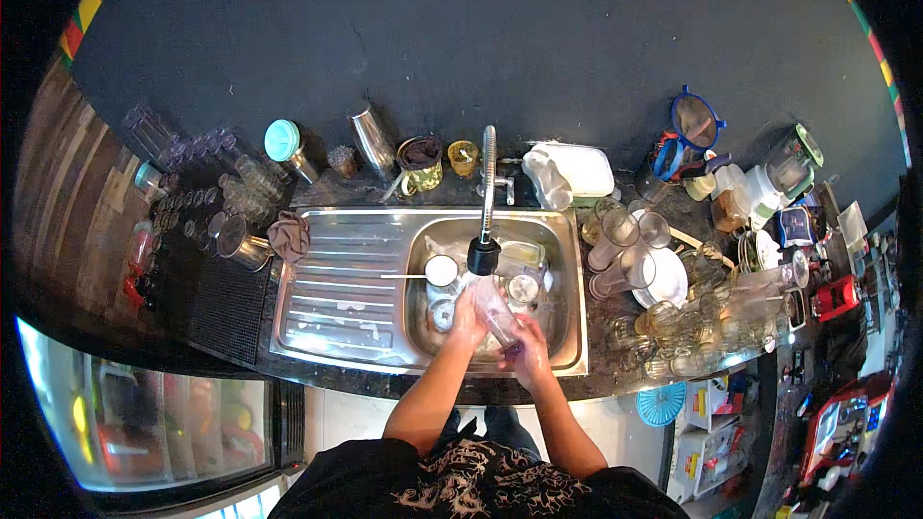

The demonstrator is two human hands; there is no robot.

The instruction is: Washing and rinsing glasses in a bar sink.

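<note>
Over the sink basin (415,327) I hold a clear drinking glass (493,312) tilted between both hands, right below the black spray head of the tap (484,256). My left hand (467,317) is closed around the upper left side of the glass. My right hand (528,347) grips its lower right end. Behind the glass in the basin lie a small white round pan or ladle with a long handle (441,271), another glass (522,288) and a clear container (524,252). Whether water is running I cannot make out clearly.
Left of the basin is the ribbed drainboard (346,279), with a brown cloth (288,236) at its edge. Many glasses (673,327) crowd the right counter beside white plates (661,277). A steel shaker (373,142), a patterned mug (420,165) and a white tub (582,169) line the wall.
</note>
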